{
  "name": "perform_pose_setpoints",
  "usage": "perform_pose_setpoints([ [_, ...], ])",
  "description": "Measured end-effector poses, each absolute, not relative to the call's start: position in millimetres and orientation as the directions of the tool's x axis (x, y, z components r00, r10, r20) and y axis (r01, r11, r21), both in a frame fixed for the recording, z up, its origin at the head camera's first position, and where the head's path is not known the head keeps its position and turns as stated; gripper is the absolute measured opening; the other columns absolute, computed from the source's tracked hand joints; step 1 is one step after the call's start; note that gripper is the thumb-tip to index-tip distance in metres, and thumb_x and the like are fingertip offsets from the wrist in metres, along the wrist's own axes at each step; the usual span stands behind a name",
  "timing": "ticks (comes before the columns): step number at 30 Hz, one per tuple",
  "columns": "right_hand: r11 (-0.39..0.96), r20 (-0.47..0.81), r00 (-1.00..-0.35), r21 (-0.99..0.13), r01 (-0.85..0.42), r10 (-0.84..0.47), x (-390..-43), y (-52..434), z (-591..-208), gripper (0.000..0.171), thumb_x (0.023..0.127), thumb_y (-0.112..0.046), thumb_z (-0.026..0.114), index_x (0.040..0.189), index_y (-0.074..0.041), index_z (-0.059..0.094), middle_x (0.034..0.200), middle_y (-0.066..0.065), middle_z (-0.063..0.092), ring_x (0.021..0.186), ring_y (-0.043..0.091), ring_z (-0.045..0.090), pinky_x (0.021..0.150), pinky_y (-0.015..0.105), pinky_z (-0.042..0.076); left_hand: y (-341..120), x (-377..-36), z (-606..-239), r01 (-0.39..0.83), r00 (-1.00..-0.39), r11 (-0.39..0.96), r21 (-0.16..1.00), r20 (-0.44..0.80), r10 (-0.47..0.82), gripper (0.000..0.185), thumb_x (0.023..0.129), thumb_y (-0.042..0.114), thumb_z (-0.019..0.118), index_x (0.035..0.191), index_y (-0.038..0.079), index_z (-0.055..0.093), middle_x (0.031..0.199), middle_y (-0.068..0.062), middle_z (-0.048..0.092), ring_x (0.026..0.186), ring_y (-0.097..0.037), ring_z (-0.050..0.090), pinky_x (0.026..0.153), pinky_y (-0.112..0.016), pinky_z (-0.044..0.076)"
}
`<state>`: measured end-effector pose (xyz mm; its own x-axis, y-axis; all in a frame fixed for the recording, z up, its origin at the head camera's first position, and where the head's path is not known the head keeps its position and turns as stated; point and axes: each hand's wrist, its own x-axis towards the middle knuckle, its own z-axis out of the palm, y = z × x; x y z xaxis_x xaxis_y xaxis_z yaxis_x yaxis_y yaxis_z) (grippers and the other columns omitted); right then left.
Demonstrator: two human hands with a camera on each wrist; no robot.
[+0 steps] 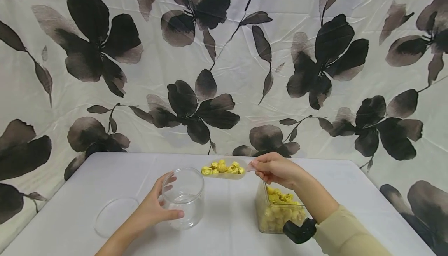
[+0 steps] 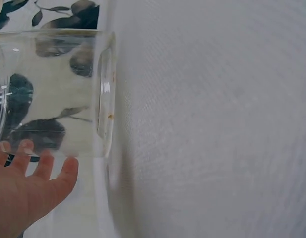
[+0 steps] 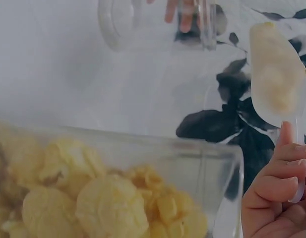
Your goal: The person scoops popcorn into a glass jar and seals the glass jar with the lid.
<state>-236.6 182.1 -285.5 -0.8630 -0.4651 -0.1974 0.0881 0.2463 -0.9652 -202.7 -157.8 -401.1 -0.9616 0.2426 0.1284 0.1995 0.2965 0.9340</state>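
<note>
We see the left hand (image 1: pixel 154 204) wrapped about a clear round jar (image 1: pixel 191 206), its thumb on the near side and its fingers spread along the other, so the wall sits between them. The jar stands roughly upright, mouth upward, left of the middle of the white tabletop (image 1: pixel 229 213); we cannot tell whether its base quite touches the cloth. The right hand (image 1: pixel 278 170) pinches the handle of a translucent scoop (image 3: pixel 274 74) between thumb and fingers, and we find the scoop raised beside the jar, with yellow popcorn pieces (image 1: pixel 221 167) lying in its bowl. Just below the right hand we see a clear rectangular container (image 1: pixel 261 211) holding a heap of yellow popcorn (image 1: pixel 280 197). A thin clear disc (image 1: pixel 116 216) lies flat to the left of the left hand. Near the cuff of the right arm's pale yellow sleeve (image 1: pixel 346 230) we notice a black device (image 1: pixel 300 231), overlapping the container's near corner in the head view. Behind the table hangs a floral cloth (image 1: pixel 245 77) with dark blooms.
</note>
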Motion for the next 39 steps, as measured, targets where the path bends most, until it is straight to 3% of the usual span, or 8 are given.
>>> perform_pose_setpoints([
  [10,0.322,-0.213,-0.859,-0.945,0.06,-0.466,-241,156,-285,0.021,0.096,-0.008,0.05,0.1,0.009,0.061,0.063,0.001,0.047,0.055,0.01,0.038,0.05,0.02,0.032,-161,-200,-401,0.185,-0.962,0.296,0.937,0.111,0.249,0.1,0.066,0.012,0.084,0.144,0.014,0.022,0.145,-0.016,0.032,0.132,-0.039,0.027,0.096,-0.064,0.028],
  [39,0.532,-0.229,-0.866,-0.846,-0.049,-0.444,-251,111,-263,0.022,0.093,-0.011,0.054,0.095,0.003,0.071,0.053,0.0,0.037,0.047,0.011,0.031,0.045,0.022,0.026,-160,-203,-401,0.131,-0.967,0.305,0.943,0.053,0.25,0.103,0.066,0.014,0.084,0.145,0.017,0.019,0.147,-0.014,0.028,0.134,-0.039,0.024,0.1,-0.062,0.026],
])
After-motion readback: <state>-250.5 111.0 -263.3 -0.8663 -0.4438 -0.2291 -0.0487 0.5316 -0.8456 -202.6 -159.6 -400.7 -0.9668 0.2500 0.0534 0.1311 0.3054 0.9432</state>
